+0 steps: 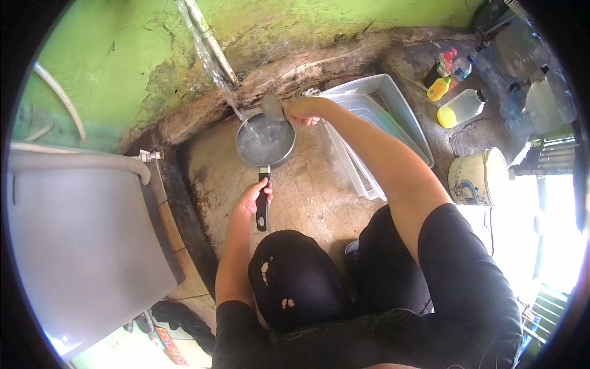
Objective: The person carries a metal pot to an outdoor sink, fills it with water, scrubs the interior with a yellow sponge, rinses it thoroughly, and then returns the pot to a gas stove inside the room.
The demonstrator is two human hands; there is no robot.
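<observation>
My left hand (pixel 255 197) is closed around the black handle of a frying pan (pixel 265 143), which is held over the wet floor. A stream of water (pixel 216 74) falls from above into the pan, and water splashes across its dark inside. At the pan's far right rim, my right hand (pixel 304 110) has its fingers closed on a grey, rounded utensil (pixel 273 107). It resembles a ladle's bowl, but my fingers hide part of it. Just right of that hand stand nested clear plastic bins (pixel 394 99).
A pale pipe (pixel 212 46) runs down the green wall. At left stands a grey appliance (pixel 87 244) with a hose. On the right ledge are a yellow bottle (pixel 438 89), a clear bottle (pixel 463 108), large water jugs (pixel 530 101) and a white bucket (pixel 472 177). My knees (pixel 299 276) are close below.
</observation>
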